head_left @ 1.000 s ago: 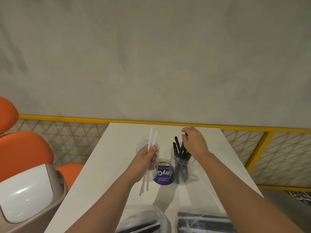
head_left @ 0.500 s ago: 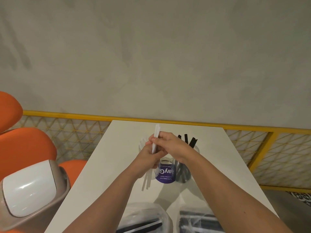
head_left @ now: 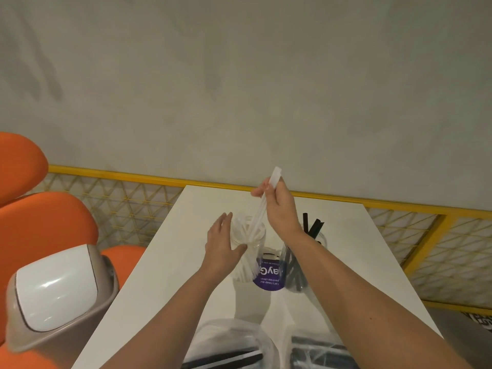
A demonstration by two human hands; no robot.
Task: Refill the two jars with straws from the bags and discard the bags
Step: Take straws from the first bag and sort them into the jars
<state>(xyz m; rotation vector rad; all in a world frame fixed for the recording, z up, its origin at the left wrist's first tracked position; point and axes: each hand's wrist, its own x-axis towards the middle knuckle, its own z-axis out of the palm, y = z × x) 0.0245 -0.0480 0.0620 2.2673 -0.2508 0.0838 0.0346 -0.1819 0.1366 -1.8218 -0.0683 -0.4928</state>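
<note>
Far left, off the edge of the white table [head_left: 165,262]: a swing-lid bin [head_left: 58,296], flap closed. Next, the left hand [head_left: 222,247], fingers straight and released, holding nothing, palm beside the clear jar [head_left: 249,251] with the thumb at its wall; steadies it, by the look. Inside that jar: white straws leaning loosely. Over its mouth, a held bundle of white straws [head_left: 262,209], long axis slanting from upper right down to lower left, lower ends within the rim. Pinched near the top by the right hand [head_left: 282,209], above and right of the jar; likely needs only lowering and letting go. Right again: a purple-labelled cup [head_left: 269,275], then the second jar [head_left: 300,265] holding black straws [head_left: 311,226]. Along the near edge: left bag [head_left: 229,342] and right bag [head_left: 316,352], both cut off by the frame, dark straws showing in the right one.
</note>
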